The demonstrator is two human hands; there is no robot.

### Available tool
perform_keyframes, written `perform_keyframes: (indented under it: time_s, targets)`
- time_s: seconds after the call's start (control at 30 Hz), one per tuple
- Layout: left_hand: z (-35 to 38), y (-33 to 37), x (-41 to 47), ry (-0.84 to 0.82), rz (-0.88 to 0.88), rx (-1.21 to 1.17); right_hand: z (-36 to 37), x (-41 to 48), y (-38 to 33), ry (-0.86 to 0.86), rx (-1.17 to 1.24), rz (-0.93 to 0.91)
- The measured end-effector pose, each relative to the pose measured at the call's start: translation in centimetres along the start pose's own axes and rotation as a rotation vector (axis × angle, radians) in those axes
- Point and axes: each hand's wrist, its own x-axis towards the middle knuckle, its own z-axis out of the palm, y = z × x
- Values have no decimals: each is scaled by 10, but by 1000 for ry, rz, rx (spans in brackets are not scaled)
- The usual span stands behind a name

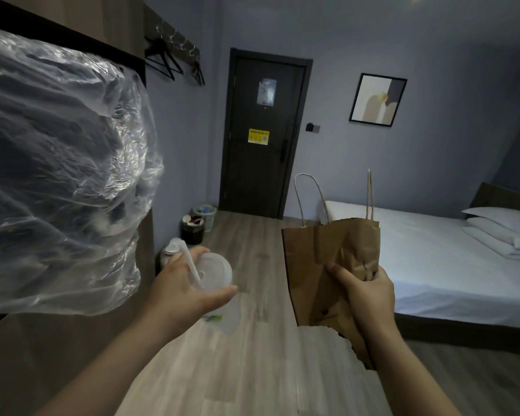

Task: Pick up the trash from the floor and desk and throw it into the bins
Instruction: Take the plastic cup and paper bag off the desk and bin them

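Cup (216,271), straw (191,262) slanting up-left, sits in left grip (180,286); right grip (367,295) clutches upright paper bag (318,259).

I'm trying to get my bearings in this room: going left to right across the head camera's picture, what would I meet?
Crinkled clear plastic bag → plastic cup with lid and straw, gripped by the left hand → brown paper bag, gripped by the right hand → white bed → pillows.

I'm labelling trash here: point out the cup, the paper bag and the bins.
cup (218,270): head view, on its lid.
paper bag (309,265): head view, on its front face.
bins (192,235): head view, on the dark bin's wall.
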Motion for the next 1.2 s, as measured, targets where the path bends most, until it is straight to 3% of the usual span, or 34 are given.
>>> perform_keyframes:
  time_s: [0.33,0.7,1.2]
  targets:
    - [77,-41,176,50,-56,-14,78,191,45,-28,23,-11]
    - [131,-81,353,59,-114,239,167,378,93,-139,4,1]
    - [174,-195,650,7,-117,207,368,620,154,-122,-106,56]
